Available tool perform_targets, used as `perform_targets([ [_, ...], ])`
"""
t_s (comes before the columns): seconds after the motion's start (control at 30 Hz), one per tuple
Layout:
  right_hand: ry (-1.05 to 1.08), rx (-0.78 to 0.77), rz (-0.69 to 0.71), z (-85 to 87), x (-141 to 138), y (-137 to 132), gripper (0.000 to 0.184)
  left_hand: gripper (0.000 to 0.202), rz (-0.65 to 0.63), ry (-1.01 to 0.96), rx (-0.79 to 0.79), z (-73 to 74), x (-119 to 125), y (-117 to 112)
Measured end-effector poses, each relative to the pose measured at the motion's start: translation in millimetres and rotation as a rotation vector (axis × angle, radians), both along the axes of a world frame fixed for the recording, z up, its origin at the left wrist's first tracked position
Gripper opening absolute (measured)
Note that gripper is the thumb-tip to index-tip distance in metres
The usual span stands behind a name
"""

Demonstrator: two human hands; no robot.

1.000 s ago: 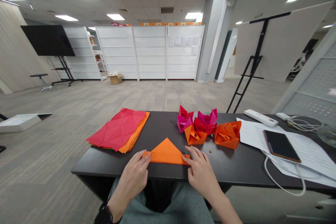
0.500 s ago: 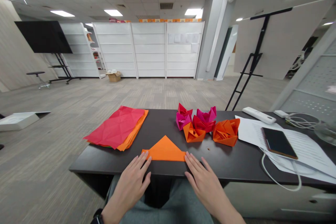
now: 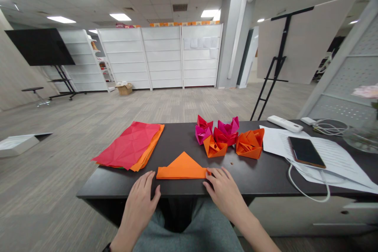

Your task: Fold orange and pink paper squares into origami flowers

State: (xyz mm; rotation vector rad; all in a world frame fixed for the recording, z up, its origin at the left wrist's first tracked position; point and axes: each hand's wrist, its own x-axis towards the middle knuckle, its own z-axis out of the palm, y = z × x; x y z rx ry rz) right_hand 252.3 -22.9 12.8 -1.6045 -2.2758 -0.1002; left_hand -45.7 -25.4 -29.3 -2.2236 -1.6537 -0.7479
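An orange sheet folded into a triangle (image 3: 182, 167) lies flat near the front edge of the dark table (image 3: 260, 179). My right hand (image 3: 223, 191) rests on the table with its fingers stretched out, the fingertips touching the triangle's right corner. My left hand (image 3: 140, 201) lies flat and open at the table's front edge, just left of the triangle and apart from it. Behind the triangle stands a cluster of folded paper flowers (image 3: 228, 139) in orange, red and pink.
A stack of red and orange sheets (image 3: 131, 145) lies at the table's left. To the right are white papers (image 3: 333, 157), a black phone (image 3: 306, 152), a white cable (image 3: 307, 189), a white remote (image 3: 285, 123) and a glass vase (image 3: 362, 136). An easel (image 3: 274, 67) stands behind.
My left hand has slid back off the triangle's left corner to the table's edge. My right hand has stayed at the right corner. The view has shifted a little.
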Motion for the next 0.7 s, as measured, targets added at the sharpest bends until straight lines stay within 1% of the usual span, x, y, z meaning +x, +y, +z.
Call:
perform_targets([
  [0.03, -0.009, 0.000, -0.010, 7.6, -5.0, 5.2, 0.014, 0.038, -0.003, -0.027, -0.011, 0.4, 7.3, 2.1],
  [0.07, -0.024, 0.002, 0.013, 15.1, -10.3, 11.2, 0.014, 0.036, -0.020, -0.041, -0.027, 1.2, 13.8, 4.0],
  [0.13, -0.072, -0.030, 0.124, 27.4, -20.3, 24.3, 0.027, 0.032, -0.048, -0.058, -0.053, 3.5, 22.9, 7.1],
  [0.17, -0.107, -0.062, 0.182, 31.6, -24.3, 30.8, 0.029, 0.030, -0.050, -0.070, -0.060, 4.4, 25.4, 8.0],
  [0.23, -0.175, -0.122, 0.265, 35.9, -29.5, 42.1, 0.019, 0.029, -0.037, -0.110, -0.060, 4.7, 27.4, 8.4],
  [0.3, -0.217, -0.138, 0.299, 36.4, -30.7, 49.2, 0.018, 0.033, -0.003, -0.158, -0.030, 1.7, 28.5, 6.9],
  [0.4, -0.226, -0.108, 0.313, 33.8, -29.3, 50.9, 0.016, 0.038, 0.031, -0.205, 0.037, -8.9, 32.5, 3.8],
  [0.53, -0.253, -0.055, 0.299, 25.7, -31.5, 45.9, 0.016, 0.038, 0.008, -0.144, 0.158, -25.9, 37.8, 4.3],
  [0.57, -0.266, -0.031, 0.294, 22.8, -33.2, 45.2, 0.017, 0.040, -0.001, -0.115, 0.192, -29.1, 38.0, 5.3],
  [0.63, -0.296, 0.038, 0.295, 17.0, -36.9, 44.9, 0.030, 0.043, -0.016, -0.068, 0.243, -32.7, 37.1, 7.0],
  [0.67, -0.321, 0.065, 0.298, 14.6, -38.8, 45.3, 0.033, 0.043, -0.019, -0.054, 0.255, -33.3, 36.4, 7.5],
  [0.7, -0.351, 0.082, 0.301, 12.7, -40.5, 45.8, 0.033, 0.043, -0.019, -0.049, 0.256, -33.2, 35.8, 7.7],
])
